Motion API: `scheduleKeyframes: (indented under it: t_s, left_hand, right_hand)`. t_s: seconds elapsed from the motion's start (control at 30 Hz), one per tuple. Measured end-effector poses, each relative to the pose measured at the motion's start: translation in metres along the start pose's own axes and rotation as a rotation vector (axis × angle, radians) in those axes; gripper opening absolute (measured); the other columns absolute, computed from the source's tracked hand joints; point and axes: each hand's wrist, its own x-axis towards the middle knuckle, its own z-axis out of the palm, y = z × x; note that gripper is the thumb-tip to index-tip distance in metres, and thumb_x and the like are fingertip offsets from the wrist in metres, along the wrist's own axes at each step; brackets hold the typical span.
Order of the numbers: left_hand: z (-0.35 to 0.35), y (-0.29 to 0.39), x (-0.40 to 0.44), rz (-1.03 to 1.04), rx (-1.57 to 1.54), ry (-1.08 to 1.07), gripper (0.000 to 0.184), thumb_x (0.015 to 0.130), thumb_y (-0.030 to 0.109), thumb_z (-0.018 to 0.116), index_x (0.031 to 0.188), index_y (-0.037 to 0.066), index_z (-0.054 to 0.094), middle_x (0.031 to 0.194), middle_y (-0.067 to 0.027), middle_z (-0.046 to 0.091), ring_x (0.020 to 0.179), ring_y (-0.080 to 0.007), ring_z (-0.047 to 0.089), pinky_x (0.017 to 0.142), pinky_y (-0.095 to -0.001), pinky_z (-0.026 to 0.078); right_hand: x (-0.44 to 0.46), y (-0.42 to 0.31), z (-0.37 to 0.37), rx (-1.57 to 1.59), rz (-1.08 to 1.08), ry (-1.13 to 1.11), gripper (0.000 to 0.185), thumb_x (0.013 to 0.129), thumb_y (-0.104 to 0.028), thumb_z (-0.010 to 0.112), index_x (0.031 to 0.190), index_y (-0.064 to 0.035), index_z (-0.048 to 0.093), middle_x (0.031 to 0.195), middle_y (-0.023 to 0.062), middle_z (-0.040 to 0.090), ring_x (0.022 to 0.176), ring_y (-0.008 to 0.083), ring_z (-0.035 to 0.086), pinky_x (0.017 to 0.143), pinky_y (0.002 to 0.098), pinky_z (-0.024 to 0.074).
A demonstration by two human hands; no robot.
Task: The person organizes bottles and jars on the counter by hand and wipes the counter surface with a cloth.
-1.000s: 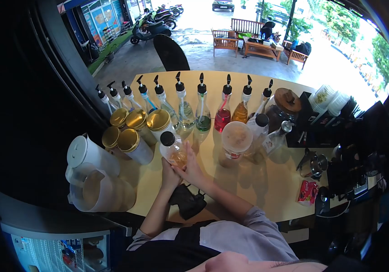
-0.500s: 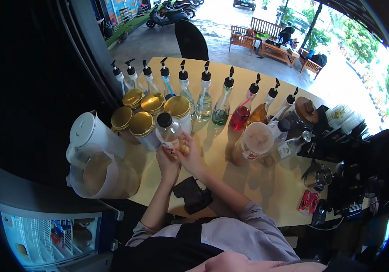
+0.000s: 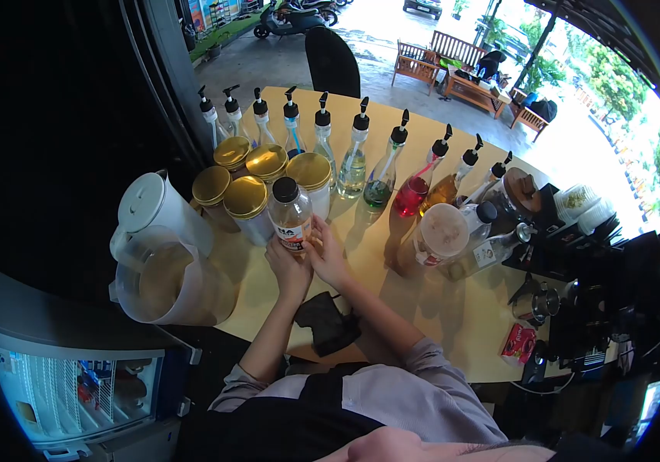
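Note:
A clear bottle (image 3: 291, 219) with a black cap and a printed label stands nearly upright between my hands, in front of the gold-lidded jars. My left hand (image 3: 290, 268) is closed around its lower left side. On the right side, the fingers of my right hand (image 3: 326, 252) wrap the lower part of the same bottle. The label faces up toward me, and the base is hidden by my hands. A dark crumpled cloth (image 3: 326, 323) lies on the table just below my wrists.
Several gold-lidded jars (image 3: 247, 198) stand behind the bottle. Pump bottles (image 3: 353, 165) with coloured liquids line the far edge. A white pitcher (image 3: 144, 204) and a translucent jug (image 3: 211, 289) are at left. A lidded tub (image 3: 443, 231) and a red packet (image 3: 518, 343) sit at right.
The bottle has been turned, so its label now faces me more fully. Both hands stay on it. The whole view has shifted slightly.

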Motion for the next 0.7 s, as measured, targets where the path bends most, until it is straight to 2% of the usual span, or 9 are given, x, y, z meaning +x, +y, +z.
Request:
scheduleKeyframes:
  t_s: [0.1, 0.17, 0.27, 0.53, 0.63, 0.7]
  left_hand:
    - [0.005, -0.007, -0.002, 0.054, 0.024, 0.022, 0.074, 0.09, 0.034, 0.068, 0.135, -0.011, 0.03, 0.129, -0.0315, 0.041, 0.116, -0.0474, 0.043, 0.099, -0.0553, 0.036]
    - [0.01, -0.012, -0.002, 0.062, 0.025, 0.033, 0.074, 0.091, 0.036, 0.066, 0.136, -0.011, 0.029, 0.128, -0.032, 0.041, 0.116, -0.0476, 0.043, 0.099, -0.0554, 0.036]
    - [0.007, -0.007, -0.002, 0.064, 0.003, 0.058, 0.077, 0.093, 0.038, 0.063, 0.139, -0.011, 0.026, 0.128, -0.0329, 0.041, 0.116, -0.0483, 0.043, 0.099, -0.0558, 0.036]
    - [0.007, -0.004, -0.003, 0.062, -0.011, 0.063, 0.081, 0.094, 0.04, 0.061, 0.142, -0.011, 0.021, 0.129, -0.0344, 0.039, 0.118, -0.0494, 0.042, 0.099, -0.0561, 0.036]
    - [0.008, -0.009, -0.002, 0.094, -0.028, 0.095, 0.082, 0.091, 0.035, 0.066, 0.142, -0.011, 0.021, 0.129, -0.0334, 0.039, 0.119, -0.0501, 0.041, 0.1, -0.0558, 0.035]
    - [0.01, -0.016, -0.003, 0.052, -0.097, 0.075, 0.082, 0.087, 0.025, 0.072, 0.142, -0.011, 0.023, 0.13, -0.0317, 0.039, 0.123, -0.0469, 0.04, 0.104, -0.0528, 0.035]
  right_hand:
    - [0.001, 0.005, 0.001, -0.004, -0.03, -0.014, 0.066, 0.093, -0.001, 0.059, 0.15, 0.0016, 0.026, 0.143, 0.0203, 0.042, 0.138, 0.0318, 0.041, 0.111, 0.0401, 0.0389]
    - [0.001, 0.011, 0.001, -0.231, -0.11, -0.001, 0.063, 0.095, -0.002, 0.056, 0.151, 0.0007, 0.026, 0.144, 0.0206, 0.039, 0.137, 0.0322, 0.041, 0.111, 0.0406, 0.0388]
    - [-0.002, 0.007, 0.004, -0.244, -0.082, 0.017, 0.061, 0.094, -0.003, 0.056, 0.15, -0.0004, 0.031, 0.141, 0.0226, 0.038, 0.132, 0.0357, 0.041, 0.111, 0.0402, 0.0351]
    - [0.001, 0.005, 0.002, -0.186, -0.094, 0.014, 0.061, 0.094, -0.003, 0.056, 0.15, -0.0008, 0.031, 0.138, 0.0222, 0.045, 0.13, 0.0356, 0.045, 0.109, 0.0401, 0.0369]
    - [0.003, 0.014, 0.003, -0.179, -0.116, 0.02, 0.061, 0.094, -0.003, 0.056, 0.149, -0.0014, 0.032, 0.136, 0.0225, 0.048, 0.126, 0.0359, 0.049, 0.106, 0.0404, 0.0402]
    - [-0.001, 0.02, 0.003, -0.161, -0.14, 0.036, 0.06, 0.094, -0.004, 0.056, 0.149, -0.0019, 0.033, 0.136, 0.0229, 0.048, 0.123, 0.0363, 0.052, 0.103, 0.0406, 0.0427]
